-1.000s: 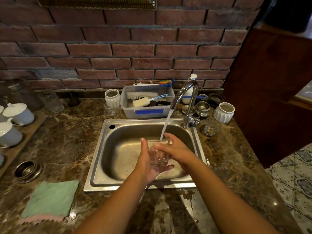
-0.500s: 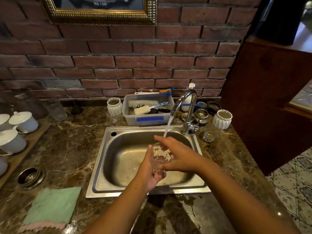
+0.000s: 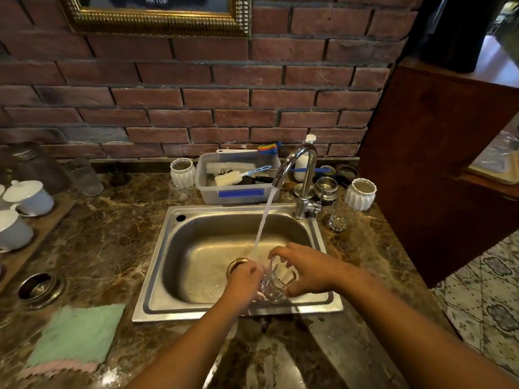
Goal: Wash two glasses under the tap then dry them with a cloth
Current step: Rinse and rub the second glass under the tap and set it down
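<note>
A clear glass (image 3: 274, 282) is held over the steel sink (image 3: 157, 265), near its front edge. My left hand (image 3: 243, 282) grips it from the left side. My right hand (image 3: 306, 269) wraps its rim and right side from above. Water runs from the chrome tap (image 3: 304, 178) and lands on my left hand's fingers beside the glass. A second clear glass (image 3: 339, 216) stands on the counter right of the tap. A green cloth (image 3: 75, 336) with a pink edge lies flat on the counter at the front left.
A grey tub (image 3: 238, 192) with brushes sits behind the sink. White ribbed cups (image 3: 360, 193) (image 3: 182, 172) flank it. White lidded cups (image 3: 28, 197) stand on a board at far left. A round metal insert (image 3: 40, 289) is sunk in the counter. A wooden panel (image 3: 438, 164) rises on the right.
The glass has tilted and moved lower right in the sink. My right hand shifted from the glass's inside to gripping its rim and side. The camera tilted upward.
</note>
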### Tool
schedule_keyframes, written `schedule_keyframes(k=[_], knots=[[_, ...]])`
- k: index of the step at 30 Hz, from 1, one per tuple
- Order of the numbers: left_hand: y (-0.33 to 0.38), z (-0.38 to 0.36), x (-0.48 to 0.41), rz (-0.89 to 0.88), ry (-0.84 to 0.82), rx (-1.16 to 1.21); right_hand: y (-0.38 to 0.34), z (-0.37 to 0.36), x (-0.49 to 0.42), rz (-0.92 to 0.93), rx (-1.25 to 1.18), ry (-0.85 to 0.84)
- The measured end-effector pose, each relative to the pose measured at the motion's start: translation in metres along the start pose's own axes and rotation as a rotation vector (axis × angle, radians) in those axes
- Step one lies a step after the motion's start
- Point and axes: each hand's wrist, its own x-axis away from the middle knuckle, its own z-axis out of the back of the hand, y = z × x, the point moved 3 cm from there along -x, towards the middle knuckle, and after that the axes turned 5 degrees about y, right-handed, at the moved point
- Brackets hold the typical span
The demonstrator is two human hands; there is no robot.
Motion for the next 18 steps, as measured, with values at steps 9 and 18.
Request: schedule_keyframes(k=[9,18], knots=[[-0.075,-0.043,0.007,-0.281,-0.058,-0.970,0.098,-0.011,0.023,-0.198,0.081,0.008],[-0.108,-0.050,0.002,-0.330,0.121,-1.086,0.183,0.009,0.012,-0.356,0.198,0.010]])
